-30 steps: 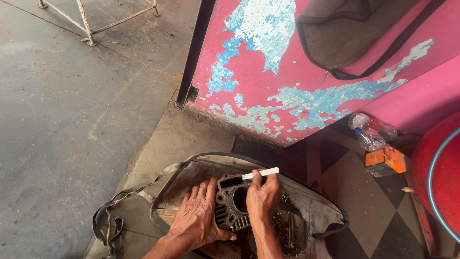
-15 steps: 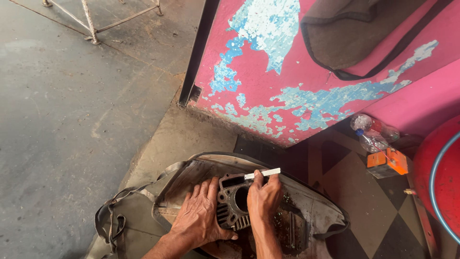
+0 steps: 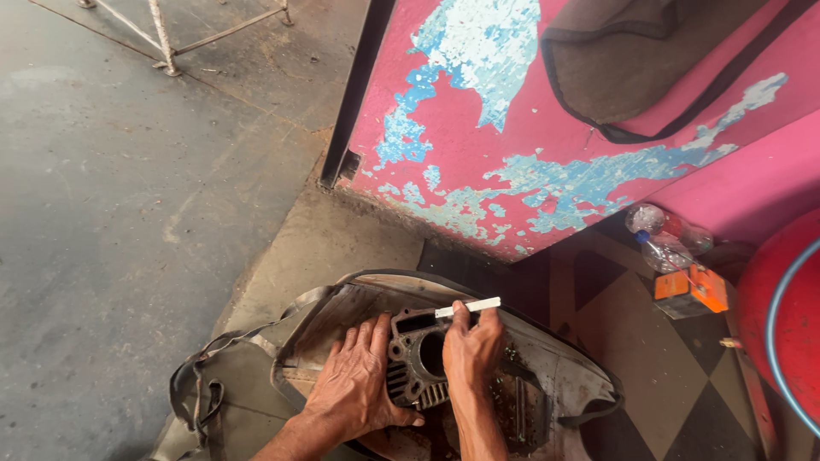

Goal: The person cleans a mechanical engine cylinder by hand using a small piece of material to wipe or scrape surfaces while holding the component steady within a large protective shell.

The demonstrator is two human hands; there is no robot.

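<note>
Left hand (image 3: 354, 384) spread flat, fingers wide, presses on left side of grey finned engine cylinder (image 3: 416, 369). Cylinder lies on worn grey bag (image 3: 555, 376) on floor, bore facing up. Right hand (image 3: 471, 350) rests on cylinder right side, fingers closed around thin white strip (image 3: 468, 307) laid along cylinder top edge. Peeling pink panel (image 3: 512, 154) stands behind; orange box (image 3: 692, 290) well apart at right.
</note>
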